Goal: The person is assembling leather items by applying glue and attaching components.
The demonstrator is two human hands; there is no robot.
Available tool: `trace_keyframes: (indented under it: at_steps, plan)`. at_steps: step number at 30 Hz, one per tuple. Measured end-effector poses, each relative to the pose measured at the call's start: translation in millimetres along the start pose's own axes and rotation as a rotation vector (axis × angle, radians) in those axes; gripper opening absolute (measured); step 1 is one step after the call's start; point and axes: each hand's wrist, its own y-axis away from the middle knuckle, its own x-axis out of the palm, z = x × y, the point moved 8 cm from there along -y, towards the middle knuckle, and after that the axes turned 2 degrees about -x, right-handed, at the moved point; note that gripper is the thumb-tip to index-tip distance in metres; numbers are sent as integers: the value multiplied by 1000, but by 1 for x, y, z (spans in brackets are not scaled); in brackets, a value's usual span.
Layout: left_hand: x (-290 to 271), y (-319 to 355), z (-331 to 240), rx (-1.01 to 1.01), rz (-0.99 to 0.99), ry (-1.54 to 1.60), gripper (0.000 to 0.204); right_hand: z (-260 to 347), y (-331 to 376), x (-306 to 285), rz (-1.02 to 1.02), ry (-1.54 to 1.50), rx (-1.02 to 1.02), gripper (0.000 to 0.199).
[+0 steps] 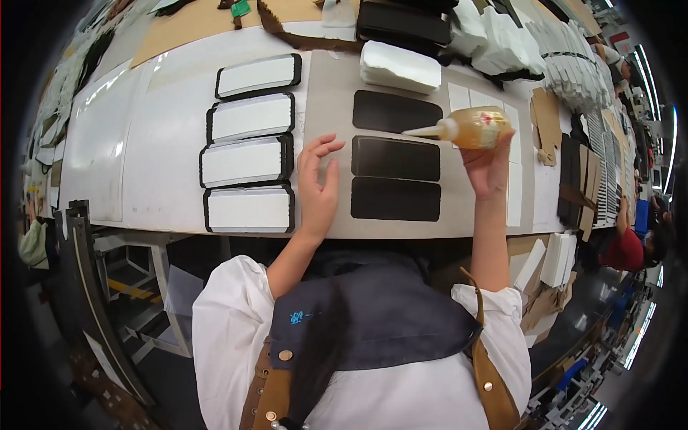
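My right hand [489,168] grips a clear squeeze bottle [481,127] of amber liquid, tilted on its side. Its narrow nozzle [424,132] points left, over the black panels. Three flat black panels with rounded corners lie in a column: the far one [395,111], the middle one [396,158] and the near one [395,199]. Left of them my left hand [319,185] hovers with fingers apart and nothing in it. Beside that hand, several white panels [244,161] with black edges form another column.
A stack of white pads [400,68] stands beyond the black panels. White rectangles [514,193] lie at the right. Black pieces [403,25], a brown strip [304,41] and bundled white sheets [573,68] fill the far side. A person in red [623,247] is at the far right.
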Motion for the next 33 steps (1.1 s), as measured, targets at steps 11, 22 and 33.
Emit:
trace_keyframes:
  at_steps: [11,22,33]
  plan:
    - [2,0,1,-29,-20,19,24,74,3,-54,-119,500,-376,73]
    - [2,0,1,-17,-9,-5,24,64,-5,-52,-70,546,-392,66]
    - [2,1,0,-21,12,-27,24,66,16,-51,-63,636,-307,74]
